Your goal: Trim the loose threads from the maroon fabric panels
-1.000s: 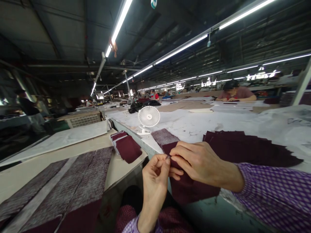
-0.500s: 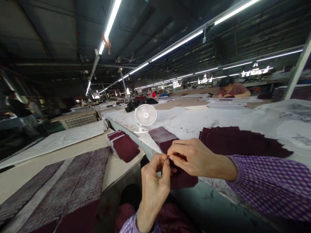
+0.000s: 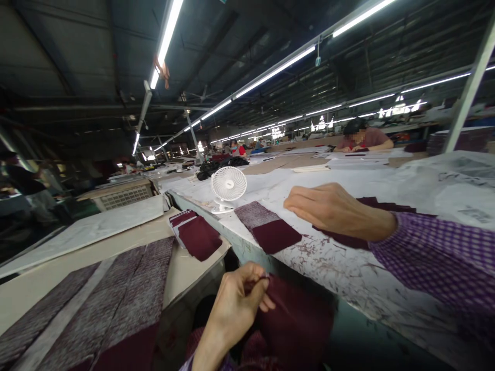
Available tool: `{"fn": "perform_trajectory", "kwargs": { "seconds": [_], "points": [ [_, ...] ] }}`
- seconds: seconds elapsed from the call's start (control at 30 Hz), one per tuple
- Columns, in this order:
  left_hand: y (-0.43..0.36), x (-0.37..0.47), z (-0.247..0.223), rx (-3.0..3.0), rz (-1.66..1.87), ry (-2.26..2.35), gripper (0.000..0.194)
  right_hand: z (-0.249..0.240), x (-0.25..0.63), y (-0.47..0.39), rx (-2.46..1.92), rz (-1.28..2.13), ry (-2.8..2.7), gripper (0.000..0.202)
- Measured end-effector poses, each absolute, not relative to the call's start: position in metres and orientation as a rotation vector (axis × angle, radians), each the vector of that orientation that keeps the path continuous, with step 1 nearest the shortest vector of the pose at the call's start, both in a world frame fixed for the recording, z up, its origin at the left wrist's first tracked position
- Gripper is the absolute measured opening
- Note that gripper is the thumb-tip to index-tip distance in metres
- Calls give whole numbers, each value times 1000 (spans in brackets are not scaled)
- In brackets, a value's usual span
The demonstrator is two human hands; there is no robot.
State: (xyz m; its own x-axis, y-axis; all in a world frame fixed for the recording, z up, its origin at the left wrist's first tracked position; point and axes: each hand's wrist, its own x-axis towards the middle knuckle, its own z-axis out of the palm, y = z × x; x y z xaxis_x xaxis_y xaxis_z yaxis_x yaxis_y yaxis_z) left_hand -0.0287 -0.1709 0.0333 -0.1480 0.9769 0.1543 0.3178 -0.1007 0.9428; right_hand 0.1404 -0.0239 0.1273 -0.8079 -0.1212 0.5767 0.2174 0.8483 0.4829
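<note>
One dark maroon piece of cloth (image 3: 297,317) hangs from the left hand (image 3: 235,299), whose thumb and fingers are closed on its upper corner, beside the table (image 3: 278,188) with white covering. The right hand (image 3: 332,208) is raised above this table, apart from the cloth, with fingertips together; I cannot tell if they pinch something. Behind it lies a spread stack of dark maroon cloth pieces (image 3: 344,238). A white round fan (image 3: 229,184) stands farther away.

White fan (image 3: 229,184), tube lights (image 3: 275,71) — lit, stooping co-worker (image 3: 373,138)
</note>
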Motion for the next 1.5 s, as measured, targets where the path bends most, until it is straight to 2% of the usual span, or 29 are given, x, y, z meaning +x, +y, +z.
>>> {"fn": "perform_trajectory", "kwargs": {
  "seconds": [0.1, 0.17, 0.4, 0.8, 1.13, 1.4, 1.5],
  "points": [
    [-166, -23, 35, 1278, 1538, 1347, 24, 123, 140, -35, -15, -386, -2479, 20],
    [-165, -19, 39, 1205, 1640, 1287, 28, 117, 136, -48, 17, -292, -2462, 19],
    [-170, -9, 44, 1094, 1769, 1310, 30, 112, 131, -77, 66, -537, -2357, 25],
    [-173, 8, 41, 1146, 1912, 1412, 24, 89, 125, -86, -67, -397, -2431, 17],
    [-175, 9, 37, 1554, 1853, 1861, 16, 84, 121, -86, -100, -445, -2411, 24],
    [-176, -3, 37, 1637, 1645, 1790, 14, 86, 118, -78, 128, -749, -2386, 23],
    [-180, -13, 40, 1627, 1415, 1735, 17, 87, 119, -72, 324, -833, -2414, 21]
  ]
}}
